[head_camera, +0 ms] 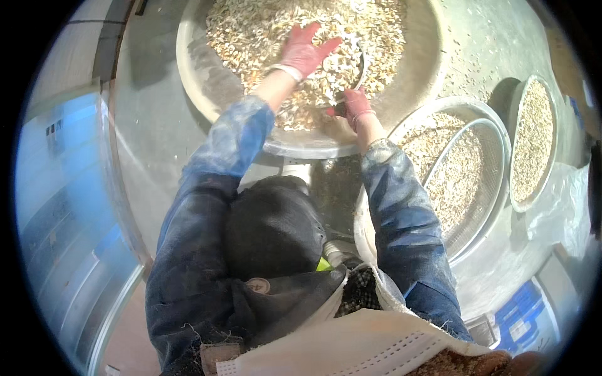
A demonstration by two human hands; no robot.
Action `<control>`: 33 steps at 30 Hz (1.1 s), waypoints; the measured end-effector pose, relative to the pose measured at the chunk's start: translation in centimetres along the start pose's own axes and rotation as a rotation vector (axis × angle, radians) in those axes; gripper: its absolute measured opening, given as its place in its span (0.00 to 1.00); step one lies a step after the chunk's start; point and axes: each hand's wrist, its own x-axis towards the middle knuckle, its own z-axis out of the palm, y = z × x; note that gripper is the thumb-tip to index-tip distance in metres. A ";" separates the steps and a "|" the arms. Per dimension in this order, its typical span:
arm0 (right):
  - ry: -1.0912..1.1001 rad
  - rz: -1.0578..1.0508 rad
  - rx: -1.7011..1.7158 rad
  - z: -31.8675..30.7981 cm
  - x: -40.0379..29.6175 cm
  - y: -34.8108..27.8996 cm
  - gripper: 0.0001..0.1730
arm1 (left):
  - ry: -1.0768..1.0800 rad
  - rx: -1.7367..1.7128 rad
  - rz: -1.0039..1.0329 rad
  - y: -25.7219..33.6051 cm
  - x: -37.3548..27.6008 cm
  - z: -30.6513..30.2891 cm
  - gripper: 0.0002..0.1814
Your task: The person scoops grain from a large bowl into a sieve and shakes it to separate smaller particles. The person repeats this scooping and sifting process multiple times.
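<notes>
A wide round metal basin (425, 51) holds a heap of pale, dry chips or husks (254, 56); their exact kind is unclear. Over the heap my left hand (305, 51), in a red glove, has its fingers spread apart and grips nothing visible. My right hand (355, 109), gloved in red too, closes on the near edge of a round sieve or shallow pan (363, 68). Pale chips lie inside its curved rim, just right of my left hand. Part of that vessel is hidden among the chips and by blur.
At the right a second basin (503, 136) carries chips and a mesh sieve (491, 178) tilted inside it. Beyond stands an oval tray (517, 141) of finer pieces. Plastic sheeting (559, 202) and a blue crate (524, 310) lie farther right. Loose bits dot the floor (494, 42).
</notes>
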 end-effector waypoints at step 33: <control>0.844 0.068 0.635 -12.8 -40.5 -4.8 0.17 | 0.057 -0.423 -0.624 -25.8 -2.7 3.6 0.31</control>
